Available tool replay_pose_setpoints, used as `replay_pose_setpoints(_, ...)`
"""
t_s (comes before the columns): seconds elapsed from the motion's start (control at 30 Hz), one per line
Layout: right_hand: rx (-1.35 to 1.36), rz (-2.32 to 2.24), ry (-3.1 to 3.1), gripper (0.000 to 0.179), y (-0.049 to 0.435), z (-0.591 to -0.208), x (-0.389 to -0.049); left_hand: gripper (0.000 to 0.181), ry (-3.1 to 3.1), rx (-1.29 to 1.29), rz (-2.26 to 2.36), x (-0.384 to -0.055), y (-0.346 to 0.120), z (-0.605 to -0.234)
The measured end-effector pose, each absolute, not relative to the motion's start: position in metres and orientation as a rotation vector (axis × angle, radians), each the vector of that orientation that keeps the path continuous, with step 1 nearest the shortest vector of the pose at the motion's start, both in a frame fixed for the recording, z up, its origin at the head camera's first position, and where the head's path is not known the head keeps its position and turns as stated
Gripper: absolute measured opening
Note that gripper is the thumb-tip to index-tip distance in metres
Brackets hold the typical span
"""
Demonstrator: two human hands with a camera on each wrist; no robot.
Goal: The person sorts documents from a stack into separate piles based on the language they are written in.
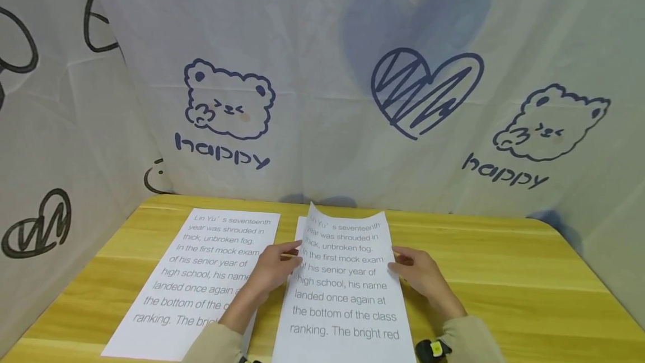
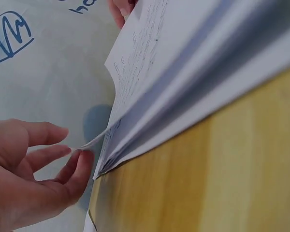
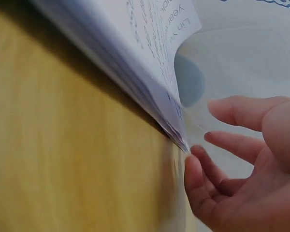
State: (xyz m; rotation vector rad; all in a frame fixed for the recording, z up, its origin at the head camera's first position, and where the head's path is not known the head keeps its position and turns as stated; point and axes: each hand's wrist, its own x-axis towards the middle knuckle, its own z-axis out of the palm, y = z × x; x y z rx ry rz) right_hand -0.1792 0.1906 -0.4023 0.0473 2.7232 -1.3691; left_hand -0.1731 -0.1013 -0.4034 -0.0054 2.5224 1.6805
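Observation:
A stack of printed paper sheets (image 1: 347, 290) lies in front of me, its top sheet bowed, with the upper corners raised. My left hand (image 1: 274, 266) is at the stack's left edge. In the left wrist view, the lifted edge of the top sheet (image 2: 99, 138) meets the fingertips (image 2: 84, 159), while the thumb stands apart from it. At the right edge is my right hand (image 1: 420, 270). The right wrist view shows its lower fingertips (image 3: 193, 162) right at the corner of the layered sheets (image 3: 169, 123), with thumb and index finger spread away from the paper.
Left of the stack, another printed sheet (image 1: 201, 273) lies flat, partly covered by the left forearm. Both rest on a yellow wood-grain table (image 1: 504, 279). A pale curtain (image 1: 312, 71) with bear and heart drawings hangs behind and along the left side.

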Motion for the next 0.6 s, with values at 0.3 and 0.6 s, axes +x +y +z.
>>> replay_pose_setpoints(0.3,0.126,-1.415,2.716,0.048,0.1873,-0.4042,-0.1792,0.047,2.528,-0.051,1.69,-0.176,-0.1033,-0.4053)
replay_pose_setpoints(0.6,0.151,-1.532,2.626,0.051,0.1905,-0.4027,-0.1802,0.047,2.418,-0.1,1.852,-0.1766,-0.1076,-0.4068)
